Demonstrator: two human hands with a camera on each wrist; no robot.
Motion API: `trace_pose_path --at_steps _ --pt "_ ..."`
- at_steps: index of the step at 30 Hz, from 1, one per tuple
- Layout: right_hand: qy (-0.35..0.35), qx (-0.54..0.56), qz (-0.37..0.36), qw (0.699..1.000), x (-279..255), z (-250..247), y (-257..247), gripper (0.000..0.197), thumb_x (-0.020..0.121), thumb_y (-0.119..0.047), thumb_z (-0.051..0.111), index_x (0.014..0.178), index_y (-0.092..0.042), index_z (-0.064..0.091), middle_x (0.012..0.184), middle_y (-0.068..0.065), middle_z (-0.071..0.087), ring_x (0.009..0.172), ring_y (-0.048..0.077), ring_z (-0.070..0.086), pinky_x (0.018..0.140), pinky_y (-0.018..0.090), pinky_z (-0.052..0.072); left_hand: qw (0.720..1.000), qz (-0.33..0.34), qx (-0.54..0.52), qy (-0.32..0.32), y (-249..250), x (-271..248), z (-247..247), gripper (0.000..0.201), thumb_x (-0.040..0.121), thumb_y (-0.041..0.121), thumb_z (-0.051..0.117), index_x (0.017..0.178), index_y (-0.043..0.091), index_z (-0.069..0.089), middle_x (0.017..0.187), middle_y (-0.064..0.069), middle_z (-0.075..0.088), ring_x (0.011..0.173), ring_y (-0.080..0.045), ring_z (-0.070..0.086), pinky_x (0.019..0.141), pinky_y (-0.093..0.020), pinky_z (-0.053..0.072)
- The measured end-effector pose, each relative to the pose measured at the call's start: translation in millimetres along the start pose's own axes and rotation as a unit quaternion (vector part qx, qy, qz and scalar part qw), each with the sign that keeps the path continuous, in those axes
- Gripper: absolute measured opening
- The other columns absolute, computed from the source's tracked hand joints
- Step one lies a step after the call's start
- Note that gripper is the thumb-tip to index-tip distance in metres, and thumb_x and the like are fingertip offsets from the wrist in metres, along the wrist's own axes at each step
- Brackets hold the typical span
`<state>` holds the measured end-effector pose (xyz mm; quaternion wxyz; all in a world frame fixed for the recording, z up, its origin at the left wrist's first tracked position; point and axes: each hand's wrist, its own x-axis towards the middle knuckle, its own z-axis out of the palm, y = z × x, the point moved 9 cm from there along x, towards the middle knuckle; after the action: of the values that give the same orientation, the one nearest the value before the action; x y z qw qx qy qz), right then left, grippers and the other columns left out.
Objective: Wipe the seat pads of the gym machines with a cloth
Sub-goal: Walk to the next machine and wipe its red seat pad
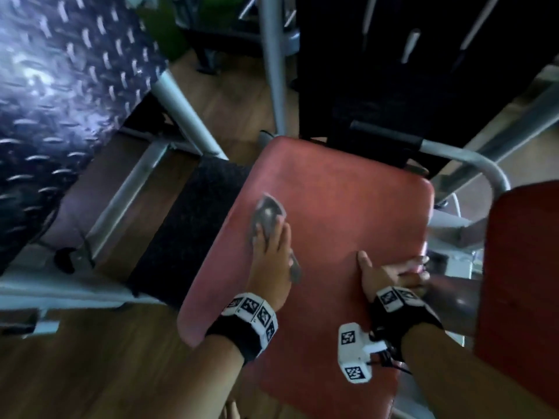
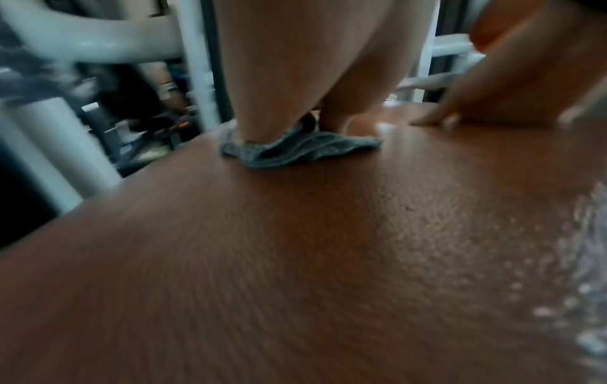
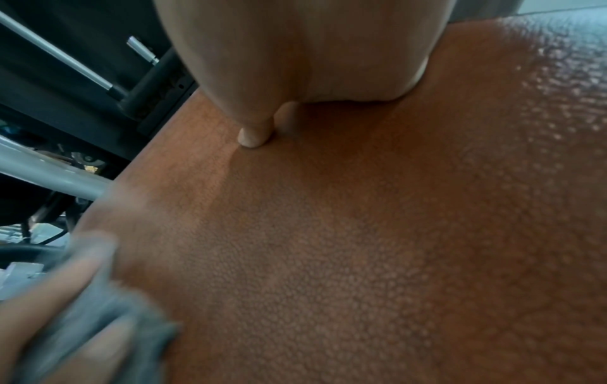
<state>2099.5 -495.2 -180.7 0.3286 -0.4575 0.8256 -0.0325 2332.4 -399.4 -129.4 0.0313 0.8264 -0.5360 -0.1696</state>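
Observation:
A red seat pad (image 1: 348, 207) fills the middle of the head view. On its left half my left hand (image 1: 269, 237) presses a small grey cloth (image 1: 266, 211) flat under straight fingers; an end of the cloth shows beside the palm. The left wrist view has the cloth (image 2: 295, 149) bunched under my fingers (image 2: 256, 124) on the grained pad (image 2: 295, 259). My right hand (image 1: 390, 270) rests on the pad at its right edge, thumb up on the surface and fingers reaching over the edge. From the right wrist, the thumb tip (image 3: 251, 137) presses the pad (image 3: 361, 233).
A second red pad (image 1: 523, 282) stands close on the right. A grey frame tube (image 1: 472, 158) curves round the seat's far right corner. A black weight stack (image 1: 408, 71) is behind, a diamond-pattern footplate (image 1: 60, 101) to the left, and a wooden floor (image 1: 90, 373) below.

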Motion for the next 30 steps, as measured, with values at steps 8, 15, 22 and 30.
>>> trace_pose_path --at_steps 8,15,22,30 --pt "0.03 -0.009 0.008 0.999 -7 -5 -4 0.122 0.071 -0.069 0.063 0.151 -0.017 -0.013 0.158 0.019 -0.002 0.143 0.04 0.005 0.113 0.056 0.008 0.949 0.279 0.129 -0.067 30 -5 3 0.07 0.097 0.033 0.044 0.154 0.013 0.01 0.162 -0.004 -0.01 0.149 -0.025 -0.004 0.12 -0.043 0.016" --pt "0.052 -0.033 0.011 0.998 -10 -9 -5 0.12 0.072 -0.072 0.057 0.151 -0.015 -0.012 0.157 0.018 0.001 0.142 0.039 0.008 0.113 0.056 0.013 0.985 0.134 0.105 -0.01 -63 34 -28 0.061 0.099 0.045 0.026 0.155 0.023 0.014 0.162 -0.012 0.008 0.146 -0.04 0.014 0.113 -0.057 0.027" --pt "0.049 -0.039 0.016 0.998 -9 -11 -6 0.12 0.072 -0.071 0.06 0.151 -0.017 -0.012 0.156 0.016 0.002 0.143 0.037 0.008 0.115 0.055 0.01 0.996 0.081 0.04 0.014 -59 61 -30 0.066 0.098 0.035 0.041 0.154 0.014 0.013 0.159 -0.023 0.006 0.144 -0.047 0.009 0.116 -0.056 0.019" --pt "0.01 0.024 -0.049 0.998 -10 -16 3 0.109 0.079 -0.051 0.068 0.152 -0.019 -0.007 0.158 0.015 0.006 0.144 0.035 0.01 0.118 0.047 0.011 0.965 0.236 0.003 -0.114 52 -18 15 0.068 0.102 0.03 0.034 0.153 0.019 -0.009 0.157 -0.015 -0.025 0.142 -0.039 -0.026 0.12 -0.049 -0.005"
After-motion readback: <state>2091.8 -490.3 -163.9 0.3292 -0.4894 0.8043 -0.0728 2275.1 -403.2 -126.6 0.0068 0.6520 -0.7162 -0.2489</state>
